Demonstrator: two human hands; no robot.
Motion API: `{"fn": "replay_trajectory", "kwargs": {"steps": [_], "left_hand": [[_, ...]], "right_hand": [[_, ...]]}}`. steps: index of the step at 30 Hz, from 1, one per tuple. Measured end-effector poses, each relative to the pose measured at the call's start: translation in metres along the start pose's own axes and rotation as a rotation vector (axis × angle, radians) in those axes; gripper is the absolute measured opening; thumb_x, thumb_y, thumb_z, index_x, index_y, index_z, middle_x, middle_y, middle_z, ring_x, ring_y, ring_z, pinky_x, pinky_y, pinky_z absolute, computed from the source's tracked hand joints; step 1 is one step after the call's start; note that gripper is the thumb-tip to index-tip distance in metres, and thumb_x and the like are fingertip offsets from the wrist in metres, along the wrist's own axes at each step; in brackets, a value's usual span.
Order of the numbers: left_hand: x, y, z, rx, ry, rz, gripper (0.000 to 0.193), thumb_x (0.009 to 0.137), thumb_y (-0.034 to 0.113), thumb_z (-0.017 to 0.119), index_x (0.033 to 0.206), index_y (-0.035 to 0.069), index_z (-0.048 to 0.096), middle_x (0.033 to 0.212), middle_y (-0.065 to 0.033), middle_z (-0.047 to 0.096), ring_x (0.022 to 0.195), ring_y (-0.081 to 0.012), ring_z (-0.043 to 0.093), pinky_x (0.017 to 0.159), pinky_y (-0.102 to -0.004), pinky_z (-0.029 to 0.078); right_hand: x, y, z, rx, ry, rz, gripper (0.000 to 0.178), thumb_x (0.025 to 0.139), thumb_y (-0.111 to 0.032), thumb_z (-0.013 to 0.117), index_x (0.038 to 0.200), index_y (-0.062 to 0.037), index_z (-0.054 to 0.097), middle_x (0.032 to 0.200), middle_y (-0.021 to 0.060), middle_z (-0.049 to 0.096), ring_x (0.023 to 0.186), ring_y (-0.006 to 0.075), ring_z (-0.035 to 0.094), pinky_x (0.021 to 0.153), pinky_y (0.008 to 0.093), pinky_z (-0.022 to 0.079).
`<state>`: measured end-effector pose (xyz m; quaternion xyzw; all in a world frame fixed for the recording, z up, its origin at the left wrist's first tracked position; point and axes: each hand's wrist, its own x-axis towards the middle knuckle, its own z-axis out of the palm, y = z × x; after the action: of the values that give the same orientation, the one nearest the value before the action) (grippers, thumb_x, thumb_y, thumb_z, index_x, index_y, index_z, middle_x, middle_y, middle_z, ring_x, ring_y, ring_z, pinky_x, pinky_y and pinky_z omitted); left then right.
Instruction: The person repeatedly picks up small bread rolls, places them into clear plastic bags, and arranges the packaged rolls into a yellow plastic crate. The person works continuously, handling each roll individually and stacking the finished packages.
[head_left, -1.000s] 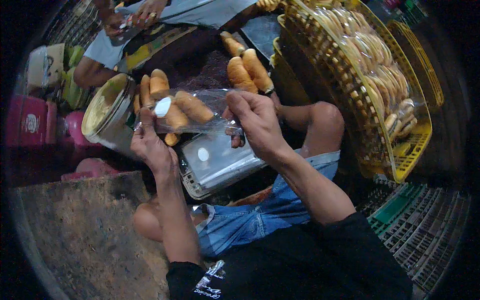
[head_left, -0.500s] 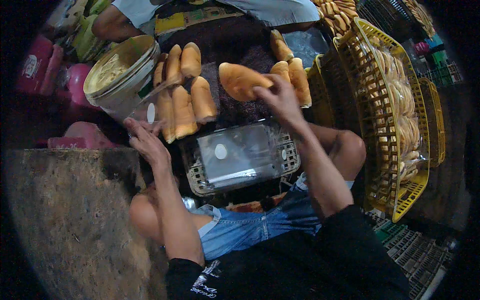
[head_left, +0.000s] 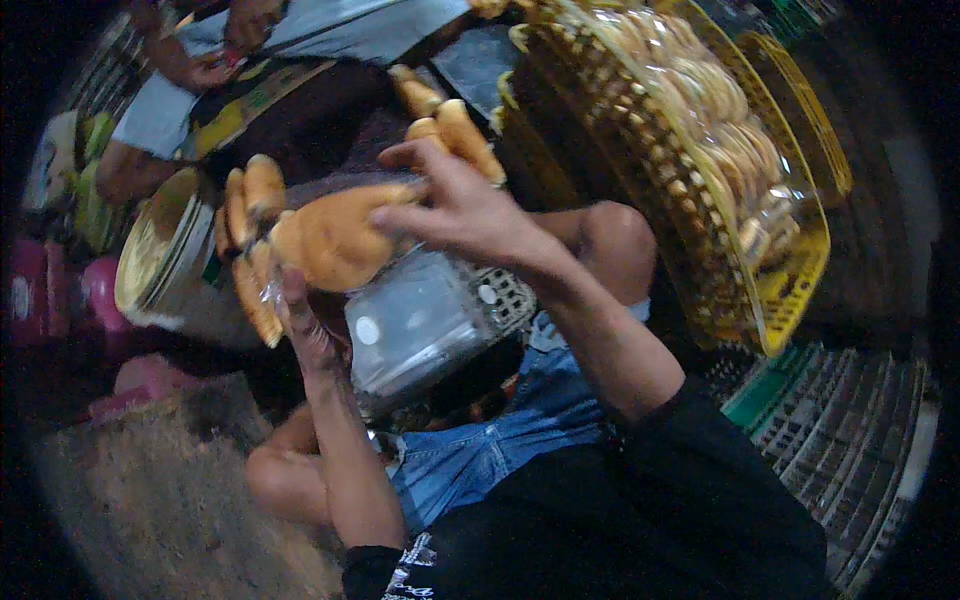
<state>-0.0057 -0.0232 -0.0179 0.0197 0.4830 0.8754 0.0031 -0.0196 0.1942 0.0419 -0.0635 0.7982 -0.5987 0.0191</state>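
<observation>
Above the person's lap, in the head view, a golden-brown loaf [head_left: 335,235] lay aslant between the two hands. Left hand [head_left: 315,335]: closed on clear film [head_left: 272,292] at the loaf's left end; how far the loaf lay inside this film could not be made out. Right hand [head_left: 465,200]: at the opposite end, thumb over the crust and fingers partly spread; whether it gripped or merely pushed, I could not tell from where I stood (motion blurred the fingertips). Just below the loaf, a stack of clear bags [head_left: 415,325] bearing a white oval rested on a pale slotted tray [head_left: 515,300]. To the left, further loaves [head_left: 264,185] lay near a pale bucket [head_left: 150,270]; a second group of loaves [head_left: 468,140] lay just beyond the right hand. At right, a tilted yellow crate [head_left: 800,300] held bagged bread [head_left: 735,120]. At upper left, across from the person, showed a co-worker's hand [head_left: 255,20].
</observation>
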Motion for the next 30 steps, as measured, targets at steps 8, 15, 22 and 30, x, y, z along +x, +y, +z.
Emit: {"fn": "replay_trajectory", "kwargs": {"steps": [8, 15, 22, 30], "left_hand": [[-0.028, 0.008, 0.014, -0.422, 0.188, -0.192, 0.075, 0.092, 0.053, 0.061, 0.148, 0.01, 0.036, 0.148, -0.0118, 0.042, 0.133, -0.0248, 0.046, 0.106, -0.041, 0.044], [-0.024, 0.006, 0.057, 0.042, -0.277, -0.033, 0.071, 0.101, 0.053, 0.046, 0.15, 0.005, 0.027, 0.133, -0.0188, 0.052, 0.121, -0.0242, 0.054, 0.105, -0.038, 0.041], [0.0, -0.003, 0.036, 0.719, -0.294, -0.511, 0.049, 0.099, 0.04, 0.059, 0.13, 0.003, 0.049, 0.085, -0.0113, 0.069, 0.065, -0.0124, 0.064, 0.057, -0.0235, 0.048], [-0.01, -0.067, 0.0, 1.309, -0.464, -0.735, 0.056, 0.091, 0.054, 0.064, 0.103, -0.001, 0.065, 0.058, -0.0116, 0.064, 0.051, -0.0182, 0.063, 0.053, -0.0309, 0.05]], "right_hand": [[-0.043, -0.05, 0.043, -0.612, 0.274, -0.73, 0.022, 0.08, -0.027, 0.067, 0.099, -0.0172, 0.065, 0.143, 0.0141, 0.041, 0.137, 0.0442, 0.034, 0.111, 0.0678, 0.024], [-0.062, -0.078, -0.035, -1.062, 0.097, -0.324, 0.033, 0.08, -0.032, 0.069, 0.108, -0.0147, 0.067, 0.105, 0.0119, 0.07, 0.099, 0.0298, 0.069, 0.09, 0.049, 0.052], [-0.211, -0.136, -0.269, -1.605, 0.739, -0.045, 0.044, 0.09, -0.049, 0.061, 0.123, -0.0205, 0.063, 0.089, 0.0159, 0.073, 0.081, 0.0335, 0.071, 0.073, 0.0422, 0.057], [-0.263, -0.073, -0.416, -1.507, 1.116, 0.615, 0.053, 0.091, -0.052, 0.054, 0.1, -0.0027, 0.072, 0.098, 0.0194, 0.07, 0.093, 0.0378, 0.067, 0.082, 0.0452, 0.051]]}}
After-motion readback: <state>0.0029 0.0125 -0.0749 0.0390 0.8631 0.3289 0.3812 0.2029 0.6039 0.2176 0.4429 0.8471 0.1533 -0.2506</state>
